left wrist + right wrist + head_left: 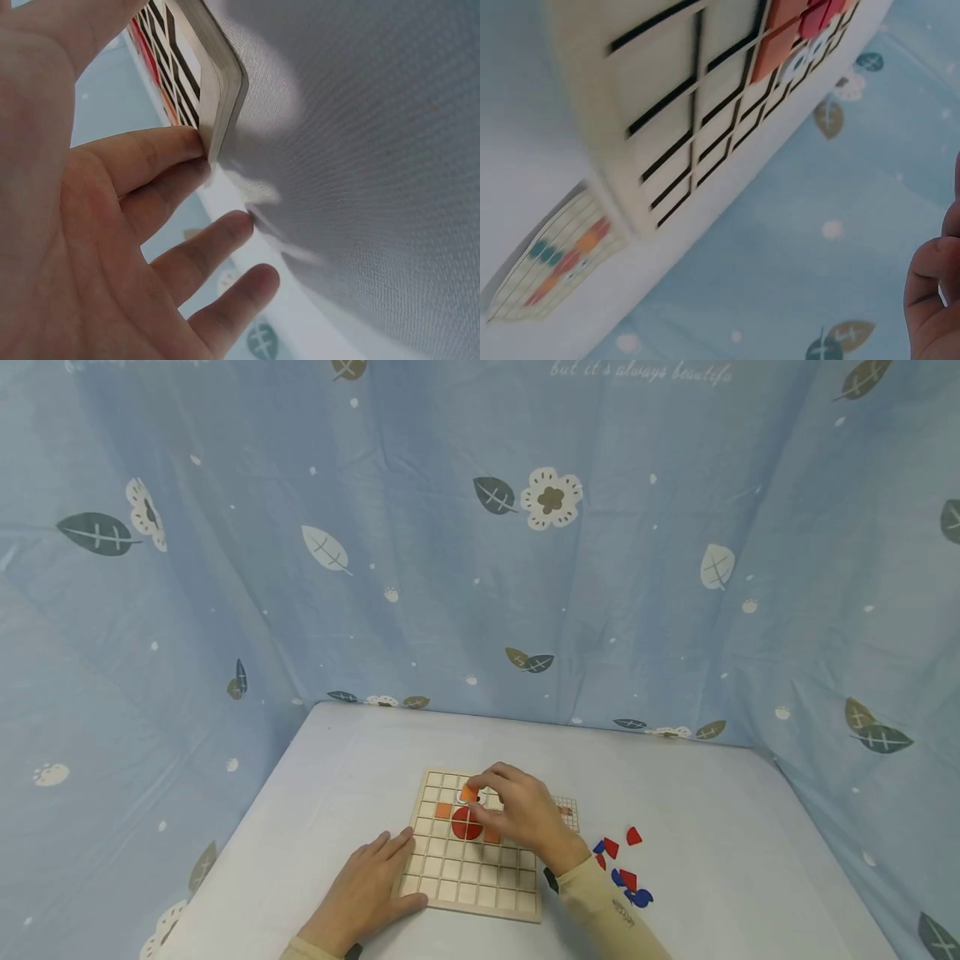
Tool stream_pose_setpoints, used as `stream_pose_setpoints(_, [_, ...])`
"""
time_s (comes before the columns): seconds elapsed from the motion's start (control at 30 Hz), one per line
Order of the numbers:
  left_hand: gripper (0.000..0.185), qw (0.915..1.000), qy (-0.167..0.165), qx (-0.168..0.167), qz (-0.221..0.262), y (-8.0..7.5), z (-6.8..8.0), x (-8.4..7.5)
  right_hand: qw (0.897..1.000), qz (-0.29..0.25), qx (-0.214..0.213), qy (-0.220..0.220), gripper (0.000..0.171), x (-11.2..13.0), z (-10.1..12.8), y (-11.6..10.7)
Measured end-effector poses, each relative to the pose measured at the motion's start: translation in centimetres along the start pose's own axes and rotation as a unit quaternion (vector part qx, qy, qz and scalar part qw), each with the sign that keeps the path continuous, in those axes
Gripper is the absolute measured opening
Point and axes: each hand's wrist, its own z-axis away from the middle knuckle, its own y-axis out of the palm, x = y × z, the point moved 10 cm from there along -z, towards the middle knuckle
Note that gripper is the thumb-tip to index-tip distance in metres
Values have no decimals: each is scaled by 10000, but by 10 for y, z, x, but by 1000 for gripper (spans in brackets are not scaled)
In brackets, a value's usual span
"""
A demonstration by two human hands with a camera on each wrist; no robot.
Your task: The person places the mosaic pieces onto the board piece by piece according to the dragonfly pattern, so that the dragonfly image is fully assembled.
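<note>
Fingers [161, 154] of our left hand [371, 881] lie straight and flat on the worktop [720, 827], their tips pressed against the near left edge of a wooden grid board [465, 885], steadying it and gripping nothing. In the left wrist view the board's pale rim touches our index finger.

Our right hand [525, 814] hovers over the far middle of the board, thumb and index finger curled to pinch a small orange tile [469, 793] that sits at or just above a cell in the second row from the far edge. We cannot tell whether the tile already rests in its cell.

On the board so far we see an orange square [443, 811], a red round shape [465, 827] and a white piece with black dots near the pinched tile; most cells remain bare wood. We judge the picture only begun.

Right of the board, partly under our hand, lies a small pattern card [566, 808]. Further right, loose red and blue pieces [626, 877] are scattered on the worktop, not yet used. Blue leaf-print cloth [480, 568] hangs all around.
</note>
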Motion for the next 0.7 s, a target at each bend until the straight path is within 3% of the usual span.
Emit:
stream_pose_setpoints(0.13, [86,9999,76,-68,-51,-2,0,-1,9998,49,166,-122,21,9,-6,15])
stream_pose_setpoints(0.3, [85,9998,136,-119,-71,-3,0,-2,9971,184,738,43,18,15,-9,40])
stream_pose_setpoints(0.5, [85,9999,128,-102,-49,-1,0,0,9860,449,1552,404,19,15,-7,67])
stream_pose_setpoints(0.7, [85,9999,102,-99,-17,0,0,0,9771,545,1980,549,12,15,-5,82])
